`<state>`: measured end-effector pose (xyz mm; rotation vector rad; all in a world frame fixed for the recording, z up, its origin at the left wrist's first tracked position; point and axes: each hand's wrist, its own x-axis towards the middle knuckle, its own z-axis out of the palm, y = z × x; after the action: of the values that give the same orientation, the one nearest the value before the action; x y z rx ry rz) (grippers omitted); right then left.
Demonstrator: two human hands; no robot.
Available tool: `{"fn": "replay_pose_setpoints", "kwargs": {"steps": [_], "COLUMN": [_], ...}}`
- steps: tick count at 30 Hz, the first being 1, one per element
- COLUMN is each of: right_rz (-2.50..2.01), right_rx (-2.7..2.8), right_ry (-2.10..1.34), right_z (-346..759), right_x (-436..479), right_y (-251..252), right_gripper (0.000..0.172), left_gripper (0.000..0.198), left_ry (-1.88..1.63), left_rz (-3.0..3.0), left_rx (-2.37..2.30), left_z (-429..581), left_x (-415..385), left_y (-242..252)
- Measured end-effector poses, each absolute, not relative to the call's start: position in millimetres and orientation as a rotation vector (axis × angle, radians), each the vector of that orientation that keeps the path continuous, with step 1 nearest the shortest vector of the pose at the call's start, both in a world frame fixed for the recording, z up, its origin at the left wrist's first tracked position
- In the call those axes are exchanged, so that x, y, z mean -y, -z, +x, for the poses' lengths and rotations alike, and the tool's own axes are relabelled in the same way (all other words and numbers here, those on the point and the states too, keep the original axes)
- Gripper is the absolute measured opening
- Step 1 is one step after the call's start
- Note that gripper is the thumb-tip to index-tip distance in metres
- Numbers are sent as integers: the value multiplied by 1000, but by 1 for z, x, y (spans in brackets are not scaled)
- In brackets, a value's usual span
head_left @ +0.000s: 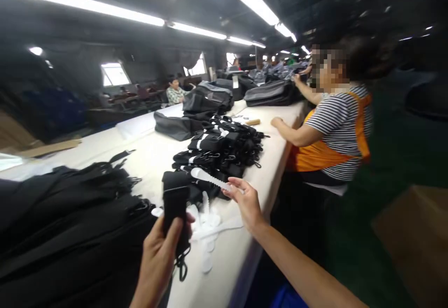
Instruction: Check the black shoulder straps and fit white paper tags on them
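My left hand [159, 247] is closed around a folded black strap [175, 193], thumb across its front. A black hook hangs below that strap. Between the thumb and fingers of my right hand [248, 205] is a white plastic strap tie [206, 176], its round end pointing left and its edges notched. The tie is apart from the strap in my left hand. Several loose white ties [210, 235] lie on the table between my hands. Beyond them is a pile of folded black straps [210, 142], some with white bands around them.
A large heap of black straps [70, 233] covers the left of the pale table [147, 158]. Grey-black bags [206, 98] and a tan cylindrical object [253, 122] lie farther back. A person in an orange apron [322, 156] is at the right edge. A cardboard box [413, 238] stands lower right.
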<state>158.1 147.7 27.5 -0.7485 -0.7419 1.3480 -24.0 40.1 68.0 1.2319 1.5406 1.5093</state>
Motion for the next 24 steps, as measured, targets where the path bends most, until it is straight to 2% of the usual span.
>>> {"fn": "replay_pose_setpoints", "kwargs": {"steps": [3, 6, 8, 11, 16, 20, 24], "right_rz": [-757, -725, -691, -724, -860, -848, -775], "right_rx": [859, 1002, 1078, 1144, 1236, 1352, 1391], "right_ry": [-1293, -1275, -1319, -1354, -1272, -1239, -1524], "right_z": [156, 149, 146, 146, 159, 171, 181], "right_x": [-142, -128, -119, -110, -100, -93, -88], "right_y": [-32, -38, -39, -36, -30, -29, -24], "right_gripper": [35, 27, 25, 26, 34, 30, 34], "left_gripper": [38, 54, 49, 35, 39, 42, 46], "left_ry": [-1297, -1220, -1197, -1211, -1256, -1249, -1266], "left_rz": [1389, 1312, 1256, 1197, 1117, 1106, 1052], "left_rx": [-1379, -1198, -1126, -1119, -1221, -1313, -1364], "left_z": [-12, 10, 16, 12, 3, 9, 14], "left_x": [-53, -61, -61, -59, -59, -61, -61], "left_y": [-66, -61, -56, -53, -53, -51, -51]}}
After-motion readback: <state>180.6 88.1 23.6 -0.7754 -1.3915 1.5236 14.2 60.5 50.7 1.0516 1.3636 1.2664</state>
